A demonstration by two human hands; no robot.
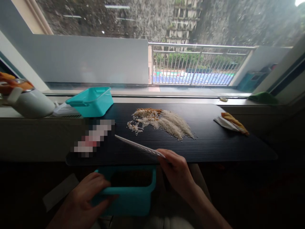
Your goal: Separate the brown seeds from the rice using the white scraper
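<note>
My left hand (87,195) grips the left side of a teal plastic box (130,190) held below the near edge of the black table (214,143); the box holds brownish grains. My right hand (175,168) is closed on a thin white stick or card (139,146) that points left and away over the table. A pile of white rice mixed with yellow-brown grains (162,122) lies on the table beyond the stick's tip, apart from it.
A second teal box (91,101) stands at the table's back left by the window sill. A white jug-like vessel (30,101) sits on the sill at left. A wrapper (231,122) lies at the table's right. A pixelated patch (94,138) covers something on the left.
</note>
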